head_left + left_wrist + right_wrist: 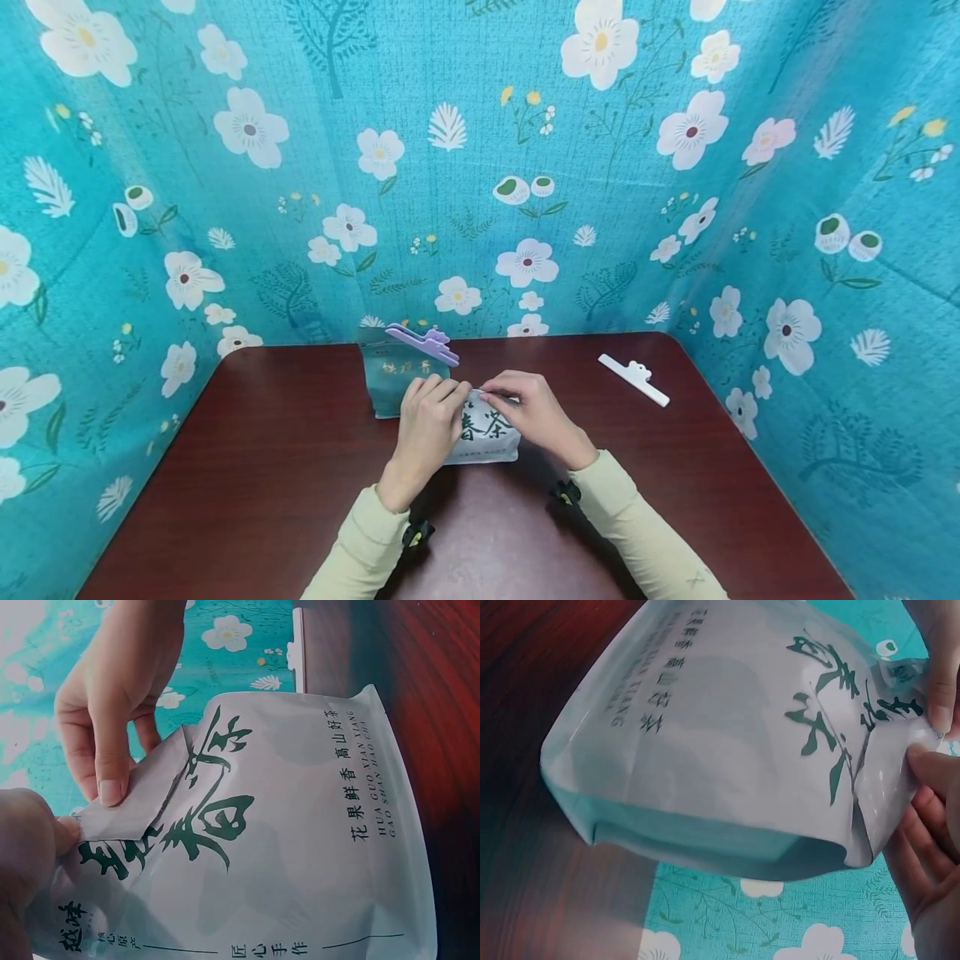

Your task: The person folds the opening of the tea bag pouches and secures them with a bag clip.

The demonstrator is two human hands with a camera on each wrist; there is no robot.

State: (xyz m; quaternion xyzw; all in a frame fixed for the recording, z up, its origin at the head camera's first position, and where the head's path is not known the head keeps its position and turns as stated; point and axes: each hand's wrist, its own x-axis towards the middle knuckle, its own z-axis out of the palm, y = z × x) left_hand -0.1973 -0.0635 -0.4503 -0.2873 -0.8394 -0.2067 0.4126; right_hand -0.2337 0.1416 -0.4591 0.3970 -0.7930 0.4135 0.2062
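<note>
Folding down the top of a pale tea pouch [487, 433], both hands are seen at work on the dark table [285, 467]. The pouch's upper edge is pinched between the curled fingers of the left hand [426, 417] and of the right hand [528, 410], fingertips almost meeting over it. From the left wrist view, one corner flap [142, 795] is shown already creased over the printed characters and held under a thumb. The fold looks only partly made, and no clip has yet been put on this pouch. Just beyond the fingers, a teal pouch [390, 375] is seen standing, its top already closed with a purple clip [423, 343]. Well off past the right fingertips, a white clip [633, 379] is left lying unused on the table, before the flowered backdrop [480, 167].
</note>
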